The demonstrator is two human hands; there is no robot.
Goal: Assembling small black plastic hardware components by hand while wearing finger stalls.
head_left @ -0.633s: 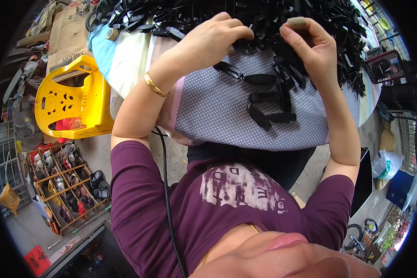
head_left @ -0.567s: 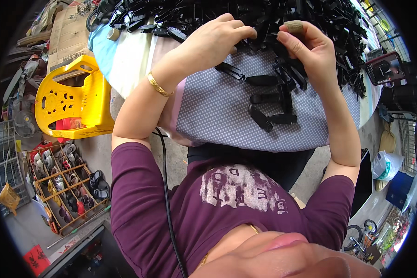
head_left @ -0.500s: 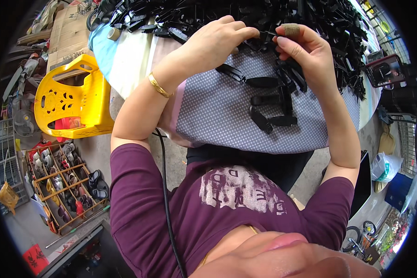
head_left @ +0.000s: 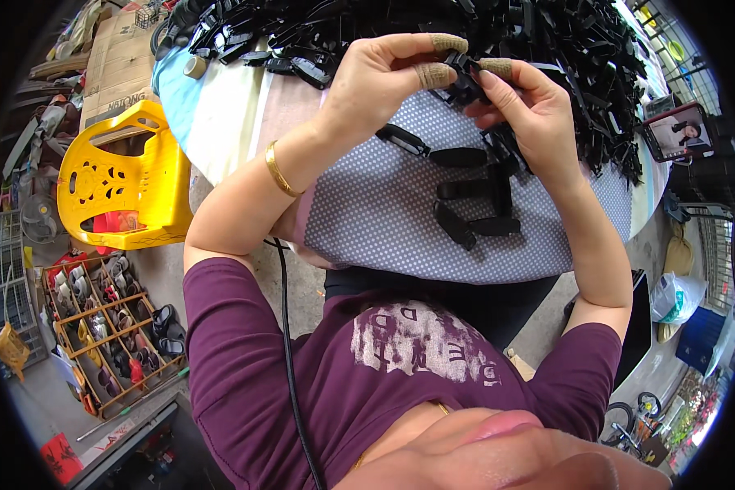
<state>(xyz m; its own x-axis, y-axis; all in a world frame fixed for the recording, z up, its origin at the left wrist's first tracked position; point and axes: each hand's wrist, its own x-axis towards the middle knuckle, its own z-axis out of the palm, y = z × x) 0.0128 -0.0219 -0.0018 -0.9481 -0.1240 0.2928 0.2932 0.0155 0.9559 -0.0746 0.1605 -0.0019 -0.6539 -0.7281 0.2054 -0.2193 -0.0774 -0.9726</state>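
Note:
My left hand (head_left: 376,88) and my right hand (head_left: 537,113) meet over the far side of the cloth-covered table. Between their fingertips they pinch a small black plastic piece (head_left: 464,72), partly covered by the fingers. Tan tape wraps the thumb and index finger of the left hand and the index finger of the right. Beyond the hands spreads a heap of black plastic pieces (head_left: 600,102). Nearer to me, several separate long black pieces (head_left: 459,157) lie on the dotted grey cloth (head_left: 367,208).
A tape roll (head_left: 194,67) stands at the table's left edge. Left of the table is a yellow plastic chair (head_left: 143,196), with a wooden shoe rack (head_left: 110,327) below it. A phone (head_left: 679,133) stands at the right edge. A black cable (head_left: 287,343) runs down across my left side.
My left hand has turned, bringing its taped thumb and index finger into view. Both hands now hold the black piece up together. The phone's screen picture differs.

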